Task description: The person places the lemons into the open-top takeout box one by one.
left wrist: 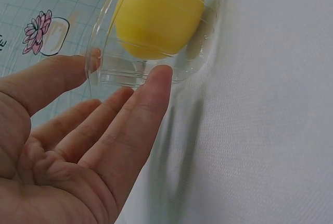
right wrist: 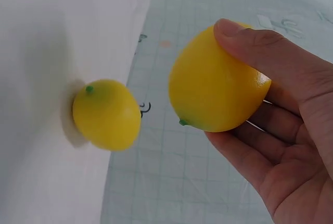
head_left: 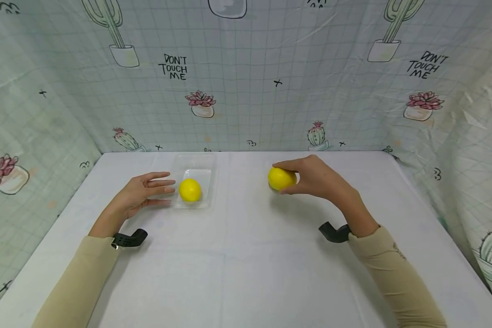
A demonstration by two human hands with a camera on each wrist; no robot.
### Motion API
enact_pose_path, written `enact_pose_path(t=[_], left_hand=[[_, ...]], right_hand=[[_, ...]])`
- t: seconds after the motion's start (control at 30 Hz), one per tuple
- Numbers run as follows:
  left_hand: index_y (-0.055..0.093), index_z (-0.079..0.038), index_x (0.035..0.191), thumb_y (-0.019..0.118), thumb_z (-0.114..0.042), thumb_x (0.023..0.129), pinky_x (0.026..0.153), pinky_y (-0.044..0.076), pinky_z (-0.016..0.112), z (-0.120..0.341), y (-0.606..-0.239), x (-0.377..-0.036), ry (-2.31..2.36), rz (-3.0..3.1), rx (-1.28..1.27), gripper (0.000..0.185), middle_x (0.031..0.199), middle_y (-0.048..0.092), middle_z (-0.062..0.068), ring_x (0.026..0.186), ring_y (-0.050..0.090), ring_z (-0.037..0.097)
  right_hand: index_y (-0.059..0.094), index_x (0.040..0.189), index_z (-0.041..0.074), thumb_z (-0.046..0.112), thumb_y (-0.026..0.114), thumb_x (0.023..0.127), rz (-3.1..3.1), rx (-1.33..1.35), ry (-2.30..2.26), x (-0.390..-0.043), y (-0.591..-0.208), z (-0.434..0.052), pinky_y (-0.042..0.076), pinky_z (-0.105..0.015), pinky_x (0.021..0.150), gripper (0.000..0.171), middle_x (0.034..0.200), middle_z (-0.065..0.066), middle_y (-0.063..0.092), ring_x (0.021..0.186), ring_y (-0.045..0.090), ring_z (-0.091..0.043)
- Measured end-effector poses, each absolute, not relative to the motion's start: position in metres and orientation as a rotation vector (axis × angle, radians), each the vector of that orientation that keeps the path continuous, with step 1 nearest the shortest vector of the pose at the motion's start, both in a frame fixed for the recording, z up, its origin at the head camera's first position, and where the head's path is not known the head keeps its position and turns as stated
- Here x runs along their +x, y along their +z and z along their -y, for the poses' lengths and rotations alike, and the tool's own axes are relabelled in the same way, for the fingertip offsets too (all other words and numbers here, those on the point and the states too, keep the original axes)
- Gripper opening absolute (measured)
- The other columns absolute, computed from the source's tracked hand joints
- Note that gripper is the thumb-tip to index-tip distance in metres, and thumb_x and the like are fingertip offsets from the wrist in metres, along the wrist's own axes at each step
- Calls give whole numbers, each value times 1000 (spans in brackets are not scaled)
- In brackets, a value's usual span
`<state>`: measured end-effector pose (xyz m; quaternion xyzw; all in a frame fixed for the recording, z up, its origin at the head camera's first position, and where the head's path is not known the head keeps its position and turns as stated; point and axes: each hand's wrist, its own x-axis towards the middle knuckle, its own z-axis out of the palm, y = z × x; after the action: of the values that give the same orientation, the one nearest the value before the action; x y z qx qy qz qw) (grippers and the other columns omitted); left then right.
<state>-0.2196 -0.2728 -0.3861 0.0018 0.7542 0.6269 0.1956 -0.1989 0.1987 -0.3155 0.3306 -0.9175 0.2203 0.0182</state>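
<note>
My right hand (head_left: 317,180) pinches a yellow lemon (right wrist: 216,83) with a small green tip, thumb on one side and fingers on the other. A second lemon (right wrist: 106,114) rests on the white table in the right wrist view; in the head view the held one hides it. On the left, a clear plastic container (head_left: 210,182) has another lemon (head_left: 190,190) inside. Beside that container is my left hand (head_left: 141,196), fingers extended and apart, fingertips (left wrist: 158,75) right at its near wall.
A white table (head_left: 238,273) spreads under both hands. Behind it hangs a patterned cloth (head_left: 246,100) with printed cacti, and more cloth (head_left: 24,136) lines the sides. Black wrist straps (head_left: 129,238) sit at both sleeves.
</note>
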Motion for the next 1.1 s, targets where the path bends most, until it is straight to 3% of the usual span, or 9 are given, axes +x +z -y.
enact_pose_path(t=[0.2, 0.67, 1.1], left_hand=[[24, -5, 161, 69, -14, 98, 92, 59, 43, 275, -387, -219, 1763, -2104, 13, 78, 157, 39, 24, 116, 68, 21], [23, -4, 161, 68, -13, 99, 91, 60, 42, 278, -389, -220, 1792, -2078, 30, 77, 158, 37, 26, 115, 69, 19], [23, -4, 161, 67, -14, 100, 92, 60, 42, 275, -386, -218, 1784, -2084, 24, 76, 158, 38, 25, 117, 68, 22]], right_hand=[[64, 138, 9, 24, 88, 81, 2820, 998, 734, -203, -319, -187, 57, -42, 96, 63, 129, -6, 70, 106, 67, -23], [67, 135, 9, 25, 88, 82, 2762, 1099, 817, -217, -331, -150, 58, -37, 94, 60, 123, -3, 72, 101, 66, -20], [64, 138, 10, 28, 85, 84, 2814, 1126, 833, -226, -330, -119, 55, -33, 99, 60, 129, -3, 69, 108, 64, -19]])
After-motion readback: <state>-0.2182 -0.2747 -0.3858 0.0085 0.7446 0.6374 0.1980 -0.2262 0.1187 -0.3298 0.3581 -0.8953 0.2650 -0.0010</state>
